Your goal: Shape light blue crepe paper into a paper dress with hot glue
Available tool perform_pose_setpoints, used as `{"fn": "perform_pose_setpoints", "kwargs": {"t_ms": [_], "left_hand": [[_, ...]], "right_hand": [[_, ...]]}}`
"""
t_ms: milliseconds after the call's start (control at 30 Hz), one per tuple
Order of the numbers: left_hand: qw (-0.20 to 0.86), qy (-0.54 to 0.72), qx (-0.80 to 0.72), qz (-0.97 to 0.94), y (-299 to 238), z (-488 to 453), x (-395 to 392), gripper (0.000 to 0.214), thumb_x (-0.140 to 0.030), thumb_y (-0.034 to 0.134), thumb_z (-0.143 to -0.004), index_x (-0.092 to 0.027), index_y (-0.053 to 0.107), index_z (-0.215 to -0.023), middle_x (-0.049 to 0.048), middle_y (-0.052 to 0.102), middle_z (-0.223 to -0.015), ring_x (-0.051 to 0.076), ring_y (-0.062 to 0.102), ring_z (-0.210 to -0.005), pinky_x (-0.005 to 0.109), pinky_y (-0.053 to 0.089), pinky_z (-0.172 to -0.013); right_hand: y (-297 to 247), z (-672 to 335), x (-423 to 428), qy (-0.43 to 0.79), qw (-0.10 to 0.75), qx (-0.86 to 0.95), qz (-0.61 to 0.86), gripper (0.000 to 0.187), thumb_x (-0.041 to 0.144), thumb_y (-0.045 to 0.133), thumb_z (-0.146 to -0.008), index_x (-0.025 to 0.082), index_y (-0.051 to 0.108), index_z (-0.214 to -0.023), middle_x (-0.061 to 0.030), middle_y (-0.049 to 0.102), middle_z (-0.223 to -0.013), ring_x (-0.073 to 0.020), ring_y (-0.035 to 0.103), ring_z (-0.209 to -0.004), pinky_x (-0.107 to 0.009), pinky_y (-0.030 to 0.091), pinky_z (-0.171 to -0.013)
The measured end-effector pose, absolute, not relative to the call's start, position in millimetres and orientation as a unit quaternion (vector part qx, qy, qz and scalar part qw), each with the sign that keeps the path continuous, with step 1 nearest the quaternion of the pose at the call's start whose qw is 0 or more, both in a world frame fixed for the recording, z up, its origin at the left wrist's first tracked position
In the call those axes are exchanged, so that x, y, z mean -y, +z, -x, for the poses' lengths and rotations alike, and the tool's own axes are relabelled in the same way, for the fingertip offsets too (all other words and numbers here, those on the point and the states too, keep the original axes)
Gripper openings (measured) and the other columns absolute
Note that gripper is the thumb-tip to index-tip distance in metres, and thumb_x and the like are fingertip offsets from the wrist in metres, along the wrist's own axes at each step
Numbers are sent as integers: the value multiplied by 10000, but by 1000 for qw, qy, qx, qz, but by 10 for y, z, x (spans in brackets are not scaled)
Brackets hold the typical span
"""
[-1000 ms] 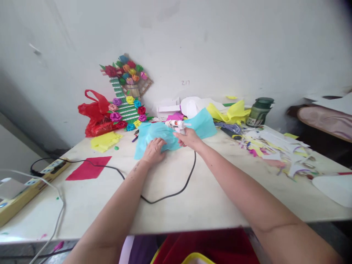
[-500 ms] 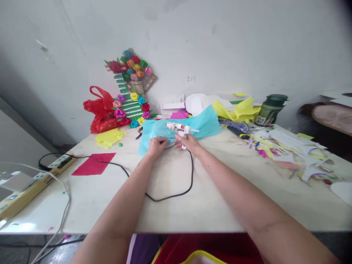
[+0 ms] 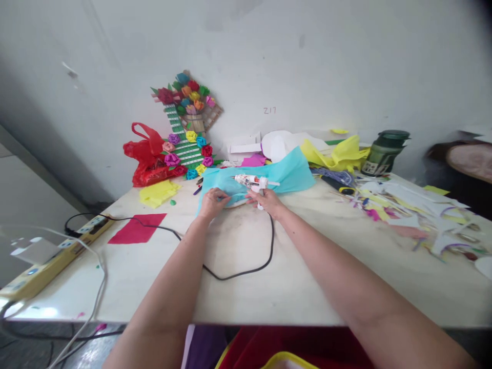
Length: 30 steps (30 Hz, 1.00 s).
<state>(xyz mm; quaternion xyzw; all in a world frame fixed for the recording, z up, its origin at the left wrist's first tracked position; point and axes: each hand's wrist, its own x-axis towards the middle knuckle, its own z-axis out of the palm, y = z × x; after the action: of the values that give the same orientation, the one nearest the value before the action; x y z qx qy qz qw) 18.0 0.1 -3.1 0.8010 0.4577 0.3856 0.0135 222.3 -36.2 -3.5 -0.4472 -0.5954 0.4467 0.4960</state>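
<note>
My right hand (image 3: 269, 202) is closed around the handle of a white hot glue gun (image 3: 249, 181). Its nozzle points left, and a glue stick pokes out at the back. My left hand (image 3: 213, 202) is closed, with thumb and fingers pinching the near edge of a light-blue sheet (image 3: 290, 174), paper or cloth. The gun is above this sheet. Along the sheet's near edge, between my hands, runs a pale rim, partly hidden by the blue folds. A black cord (image 3: 272, 246) trails from the gun across the table.
On the left are a yellow power strip (image 3: 42, 271), a red sheet (image 3: 138, 229), yellow pieces (image 3: 158, 193) and a red bag (image 3: 148, 159). A flower-decorated craft (image 3: 184, 146) leans on the wall. To the right are paper scraps (image 3: 415, 215) and a green bottle (image 3: 384, 154).
The view has turned slightly left. A dark thing that showed at my left fingertips is out of sight, and those fingers now pinch the blue edge. The glue gun stays in my right hand.
</note>
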Motion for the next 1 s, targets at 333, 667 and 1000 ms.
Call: {"fn": "perform_pose_setpoints", "kwargs": {"t_ms": [333, 667, 1000], "left_hand": [[-87, 276, -448, -846, 11, -209, 81, 259, -312, 639, -598, -198, 618, -829, 40, 621, -825, 191, 535, -821, 294, 408, -744], [-85, 280, -424, -857, -9, -176, 90, 229, -240, 576, -629, -194, 605, -851, 46, 597, -871, 184, 532, -864, 282, 428, -769], [-162, 289, -401, -854, -11, -192, 68, 250, -325, 593, -672, -199, 609, -888, 51, 605, -986, 203, 527, -899, 313, 438, -783]], "right_hand": [[-64, -2228, 359, 466, 501, 586, 435, 363, 425, 555, -750, 167, 576, -1004, -56, 669, -880, -133, 633, -642, -212, 475, -535], [-73, -2232, 379, 469, 503, 583, 432, 356, 423, 552, -753, 152, 576, -983, -70, 665, -882, -138, 631, -657, -207, 475, -524], [-118, -2211, 337, 477, 508, 569, 436, 412, 463, 558, -730, 148, 578, -994, -61, 678, -811, -173, 642, -695, -243, 482, -552]]}}
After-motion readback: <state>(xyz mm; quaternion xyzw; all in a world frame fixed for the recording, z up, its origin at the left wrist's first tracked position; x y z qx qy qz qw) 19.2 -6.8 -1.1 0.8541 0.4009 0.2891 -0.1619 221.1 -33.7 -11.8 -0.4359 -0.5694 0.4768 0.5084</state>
